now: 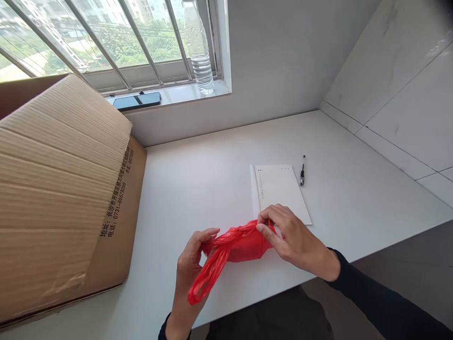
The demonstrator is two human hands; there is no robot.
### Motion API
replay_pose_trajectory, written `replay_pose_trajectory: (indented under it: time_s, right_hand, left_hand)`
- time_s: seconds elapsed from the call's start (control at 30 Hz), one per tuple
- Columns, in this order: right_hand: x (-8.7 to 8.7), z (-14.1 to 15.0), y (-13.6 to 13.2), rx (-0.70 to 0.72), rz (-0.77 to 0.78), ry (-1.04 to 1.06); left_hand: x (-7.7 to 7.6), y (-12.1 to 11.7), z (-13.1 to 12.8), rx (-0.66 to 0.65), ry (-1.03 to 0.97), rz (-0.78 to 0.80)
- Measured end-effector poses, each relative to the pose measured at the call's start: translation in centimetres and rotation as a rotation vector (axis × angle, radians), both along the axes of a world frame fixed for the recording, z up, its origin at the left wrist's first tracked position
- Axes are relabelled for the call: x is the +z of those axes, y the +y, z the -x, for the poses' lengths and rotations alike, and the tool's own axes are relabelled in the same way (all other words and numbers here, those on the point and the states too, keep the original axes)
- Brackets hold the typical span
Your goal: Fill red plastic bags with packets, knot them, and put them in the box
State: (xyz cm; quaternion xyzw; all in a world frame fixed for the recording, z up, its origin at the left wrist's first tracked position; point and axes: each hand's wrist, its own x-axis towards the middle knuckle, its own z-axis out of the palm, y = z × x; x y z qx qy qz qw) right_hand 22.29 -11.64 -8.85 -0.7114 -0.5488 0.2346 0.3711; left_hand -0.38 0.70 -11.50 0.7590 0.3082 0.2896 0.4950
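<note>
A red plastic bag [246,248] is held between both hands, just above the near edge of the white table. Its twisted handle loop hangs down over my left wrist, and something bulky fills the bag, its kind hidden by the plastic. My left hand [193,255] wraps round the bag's left end, thumb and fingers on the plastic. At the right end my right hand [286,233] pinches the gathered red plastic between thumb and fingers. Just behind the bag lies an open notebook [279,189] with some handwriting, partly covered by my right hand.
A large cardboard box [60,189] stands on the left of the white table [191,189]. A black pen [302,174] lies right of the notebook. On the windowsill are a phone [136,101] and a clear water bottle [200,56]. Walls border the table's back and right.
</note>
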Motion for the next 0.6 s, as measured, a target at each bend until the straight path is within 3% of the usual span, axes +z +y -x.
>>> replay_pose_trajectory:
  time_s: [0.1, 0.27, 0.37, 0.5, 0.6]
  right_hand:
    - [0.1, -0.3, -0.7, -0.051, 0.033, 0.08]
    - [0.4, 0.8, 0.1, -0.032, 0.099, 0.207]
    - [0.5, 1.0, 0.4, 0.02, 0.063, 0.183]
    - [0.4, 0.4, -0.4, -0.079, 0.039, 0.211]
    - [0.4, 0.4, -0.7, -0.114, 0.079, 0.289]
  left_hand:
    - [0.3, 0.2, 0.3, -0.018, 0.034, 0.075]
    - [2.0, -0.9, -1.6, -0.098, 0.024, 0.116]
    - [2.3, -1.3, -2.0, -0.03, 0.078, 0.117]
    - [2.4, -1.1, -1.5, 0.15, 0.05, 0.201]
    - [2.8, -1.3, -1.6, 0.111, 0.014, 0.292]
